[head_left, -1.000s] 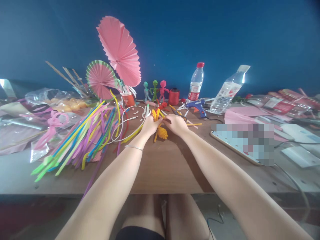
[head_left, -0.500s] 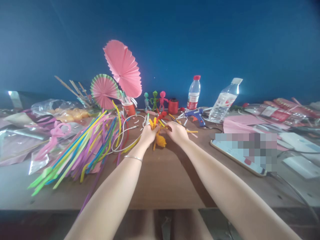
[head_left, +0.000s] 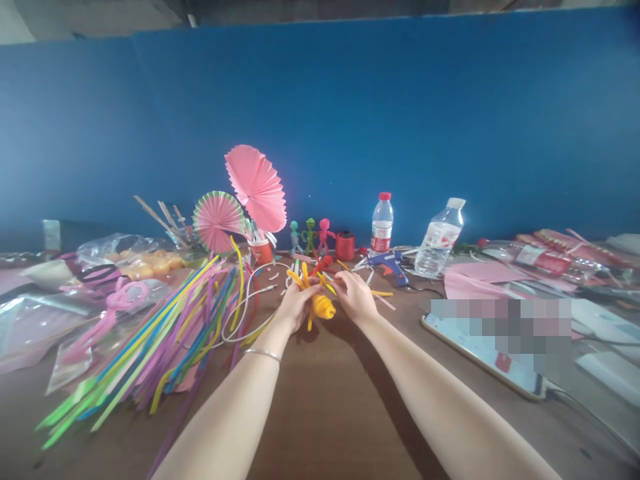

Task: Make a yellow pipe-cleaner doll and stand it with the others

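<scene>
In the head view, a yellow-orange pipe-cleaner figure (head_left: pixel 323 307) with a thick coiled head end and thin limbs is held above the table, its head toward me. My left hand (head_left: pixel 295 305) is closed around its body, with limbs sticking out past the thumb. My right hand (head_left: pixel 357 297) is closed in a pinch at a thin yellow limb on the right side; the exact grip is partly hidden by the fingers. Just behind the hands lies a red pipe-cleaner piece (head_left: pixel 321 265). Three small pipe-cleaner figures, one of them pink (head_left: pixel 325 235), stand farther back.
Loose coloured pipe cleaners (head_left: pixel 150 333) lie at the left with a white cable (head_left: pixel 227 337). A blue glue gun (head_left: pixel 391 265), two bottles, one red-capped (head_left: pixel 383 223), and a red spool (head_left: pixel 345 246) are behind. A phone (head_left: pixel 483 357) lies right. Pink paper fans (head_left: pixel 257 187) stand back left.
The camera view has tilted up, so the things on the table sit lower. The yellow figure has turned slightly in my left hand; my right hand stays beside it.
</scene>
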The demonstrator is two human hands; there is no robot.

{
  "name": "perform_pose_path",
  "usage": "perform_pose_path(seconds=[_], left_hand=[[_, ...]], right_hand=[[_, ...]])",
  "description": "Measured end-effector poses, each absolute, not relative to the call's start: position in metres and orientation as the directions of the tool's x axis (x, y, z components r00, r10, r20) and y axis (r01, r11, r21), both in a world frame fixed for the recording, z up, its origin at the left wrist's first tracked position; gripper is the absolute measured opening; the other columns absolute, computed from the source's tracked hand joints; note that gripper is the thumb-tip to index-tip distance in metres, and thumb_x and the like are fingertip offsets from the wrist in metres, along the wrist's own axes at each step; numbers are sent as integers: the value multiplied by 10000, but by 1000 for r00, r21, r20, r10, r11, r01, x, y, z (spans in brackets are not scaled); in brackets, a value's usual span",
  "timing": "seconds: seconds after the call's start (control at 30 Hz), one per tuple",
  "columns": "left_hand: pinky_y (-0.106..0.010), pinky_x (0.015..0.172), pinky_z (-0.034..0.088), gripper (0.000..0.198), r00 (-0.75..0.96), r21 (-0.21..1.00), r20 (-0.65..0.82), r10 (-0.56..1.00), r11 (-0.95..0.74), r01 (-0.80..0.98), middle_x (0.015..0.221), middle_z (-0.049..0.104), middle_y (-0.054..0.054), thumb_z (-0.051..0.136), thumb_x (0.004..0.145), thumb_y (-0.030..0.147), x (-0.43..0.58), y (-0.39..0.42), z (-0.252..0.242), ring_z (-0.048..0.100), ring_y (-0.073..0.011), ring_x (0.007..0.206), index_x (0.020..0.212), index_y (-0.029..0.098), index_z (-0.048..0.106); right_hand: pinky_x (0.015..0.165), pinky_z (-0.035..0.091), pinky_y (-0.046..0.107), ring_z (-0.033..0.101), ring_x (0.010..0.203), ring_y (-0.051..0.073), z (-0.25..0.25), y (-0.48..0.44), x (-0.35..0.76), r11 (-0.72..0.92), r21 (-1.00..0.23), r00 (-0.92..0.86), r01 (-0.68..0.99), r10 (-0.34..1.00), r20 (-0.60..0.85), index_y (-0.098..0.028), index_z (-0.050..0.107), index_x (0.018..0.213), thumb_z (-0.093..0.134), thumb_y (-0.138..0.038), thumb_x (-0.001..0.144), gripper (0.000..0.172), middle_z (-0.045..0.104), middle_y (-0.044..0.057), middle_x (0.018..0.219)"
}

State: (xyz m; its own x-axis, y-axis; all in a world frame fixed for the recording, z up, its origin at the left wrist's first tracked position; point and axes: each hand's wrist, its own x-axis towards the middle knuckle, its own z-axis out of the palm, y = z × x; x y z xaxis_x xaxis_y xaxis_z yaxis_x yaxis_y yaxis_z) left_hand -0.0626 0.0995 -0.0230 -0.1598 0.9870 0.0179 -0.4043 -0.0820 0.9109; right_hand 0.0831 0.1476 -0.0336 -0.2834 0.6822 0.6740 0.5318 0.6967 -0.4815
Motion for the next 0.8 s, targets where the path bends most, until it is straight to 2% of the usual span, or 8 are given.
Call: perform_pose_path(seconds=[0.1,0.2,0.33,0.47,0.53,0.63,0.7,0.8], left_hand=[[-222,561,417,282,-270,926,41,962,-138,-351,616,609,0,721,530,212,-66,103,-26,561,-109,570,771,130,600],[-213,543,392,257,-328,936,74,942,-179,-302,593,588,19,711,530,227,-67,104,-26,533,-92,538,739,130,599],[-225,563,399,205,-369,944,149,917,-243,-222,561,573,22,680,553,237,-65,104,-24,540,-101,527,703,130,590],[-253,542,401,164,-366,978,209,907,-201,61,552,582,0,631,598,277,-68,104,-22,553,-143,508,694,148,598],[-246,519,375,142,-349,938,267,898,-160,306,519,569,-3,621,599,284,-71,103,-21,535,-149,500,659,155,613],[-231,508,330,110,-247,769,381,891,-157,619,494,541,13,599,609,274,-72,100,-17,488,-132,501,609,167,623],[-222,494,302,103,-159,675,415,896,-186,714,481,508,32,578,623,262,-71,97,-16,446,-115,488,596,171,618],[-215,465,277,105,-89,688,396,914,-232,687,467,461,47,573,629,264,-68,94,-14,402,-103,464,591,172,606]], right_hand=[[726,417,302,532,794,194,-33,146,82,750,-483,-298,452,637,711,-198,547,865,490,-163,775,112,587,44,807],[737,425,316,524,808,198,-32,146,81,828,-428,-377,362,550,745,-206,566,836,451,-91,765,177,580,46,793],[733,424,317,519,798,195,-29,145,82,864,-343,-430,369,486,761,-217,621,826,451,-136,815,189,591,48,788],[730,417,305,506,784,185,-26,143,84,859,-296,-418,417,470,777,-219,645,821,454,-165,832,199,600,47,786],[737,418,296,503,792,178,-24,141,85,868,-302,-407,394,459,790,-206,640,811,452,-169,836,194,603,47,796],[739,424,290,502,801,176,-22,139,85,873,-321,-389,366,457,800,-196,635,795,453,-181,838,187,607,49,801],[734,430,289,504,789,175,-23,140,85,866,-346,-373,361,474,798,-201,638,791,462,-193,836,182,606,48,791],[715,435,285,513,752,173,-25,144,85,836,-405,-331,371,526,783,-208,650,766,500,-232,820,161,601,40,739]])
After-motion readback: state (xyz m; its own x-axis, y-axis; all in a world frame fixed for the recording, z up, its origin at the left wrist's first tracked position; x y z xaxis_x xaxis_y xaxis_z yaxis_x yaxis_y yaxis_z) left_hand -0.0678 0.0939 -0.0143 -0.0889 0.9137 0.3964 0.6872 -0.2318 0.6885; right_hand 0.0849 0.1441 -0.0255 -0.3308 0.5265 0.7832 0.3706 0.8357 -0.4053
